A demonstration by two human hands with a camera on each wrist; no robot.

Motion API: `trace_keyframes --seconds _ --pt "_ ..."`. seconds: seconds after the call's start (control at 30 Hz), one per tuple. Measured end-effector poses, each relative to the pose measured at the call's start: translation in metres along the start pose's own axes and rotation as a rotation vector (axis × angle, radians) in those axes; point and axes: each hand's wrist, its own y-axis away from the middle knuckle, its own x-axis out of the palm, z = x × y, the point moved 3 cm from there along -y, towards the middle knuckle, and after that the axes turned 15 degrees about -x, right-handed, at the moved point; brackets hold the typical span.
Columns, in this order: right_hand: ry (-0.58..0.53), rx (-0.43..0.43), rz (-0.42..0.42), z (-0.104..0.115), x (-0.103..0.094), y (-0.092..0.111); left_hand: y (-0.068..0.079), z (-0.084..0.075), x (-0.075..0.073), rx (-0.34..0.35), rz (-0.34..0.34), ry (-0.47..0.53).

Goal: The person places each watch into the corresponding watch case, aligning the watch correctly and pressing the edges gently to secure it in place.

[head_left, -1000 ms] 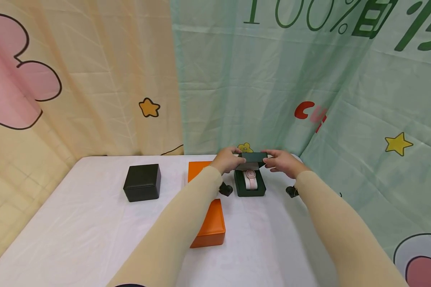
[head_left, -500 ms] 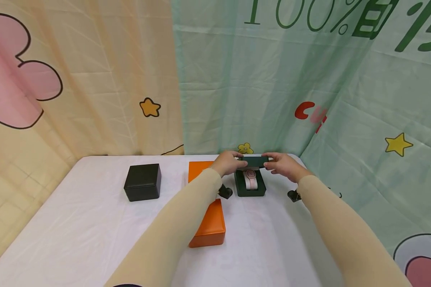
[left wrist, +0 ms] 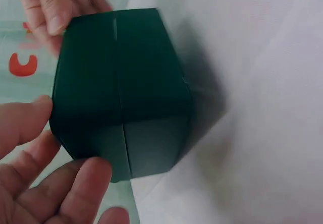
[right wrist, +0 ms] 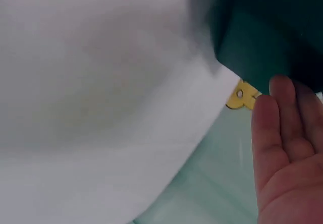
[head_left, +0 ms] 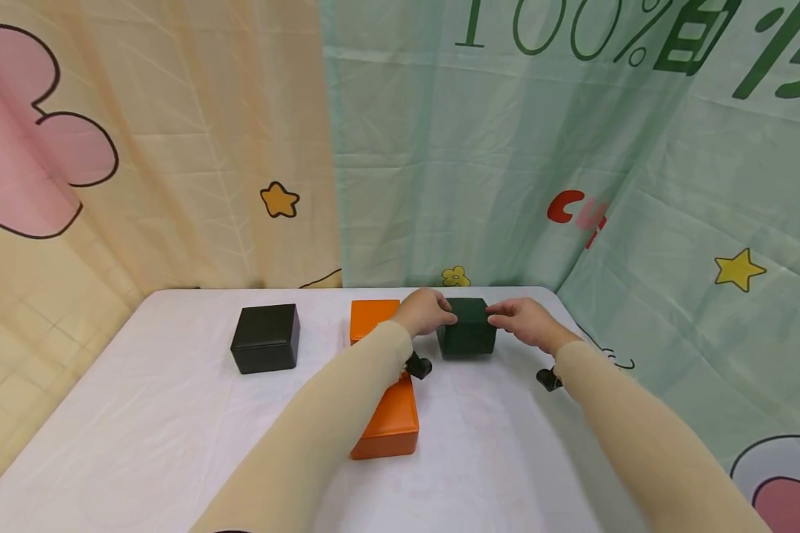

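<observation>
A dark green watch box point(head_left: 468, 337) stands on the table with its lid down, so the pink watch inside is hidden. At its left side, my left hand point(head_left: 425, 312) holds the lid, and the left wrist view shows that thumb near the lid's top edge with bent fingers at the side of the green box point(left wrist: 146, 72). On the opposite side, my right hand point(head_left: 525, 323) touches the lid with its thumb and fingers. Its fingers point(right wrist: 290, 133) look fairly straight in the right wrist view, against the side of the box.
Two orange boxes, one behind point(head_left: 373, 314) and one in front point(head_left: 395, 414), are partly covered by my left forearm. A black box point(head_left: 267, 337) sits further left on the white-covered table point(head_left: 140, 414). Printed curtains point(head_left: 440, 163) hang behind the table.
The green box's lid has swung down from raised to shut, covering the watch. Both hands have come down and slightly toward me with it. The black and orange boxes have not moved.
</observation>
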Motion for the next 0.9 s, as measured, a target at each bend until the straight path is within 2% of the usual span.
trace_keyframes --seconds 0.1,0.2,0.4,0.5,0.67,0.9 --pt "0.05 0.007 -0.007 -0.005 0.008 0.003 0.003 0.001 0.008 0.004 -0.021 -0.075" --pt "0.077 0.017 -0.003 -0.008 0.013 0.005 0.007 0.0 0.013 0.01 -0.027 -0.104" --pt "0.074 0.037 0.026 -0.008 0.014 0.007 0.014 -0.002 0.013 -0.001 -0.063 -0.16" --pt "0.089 0.038 0.038 -0.007 0.014 0.007 0.014 -0.001 0.013 -0.001 -0.049 -0.198" --pt "0.121 0.029 0.043 -0.006 0.014 0.007 0.014 0.0 0.014 0.013 -0.028 -0.215" --pt "0.157 0.017 0.046 -0.008 0.017 0.007 0.011 0.001 0.017 -0.02 -0.02 -0.201"
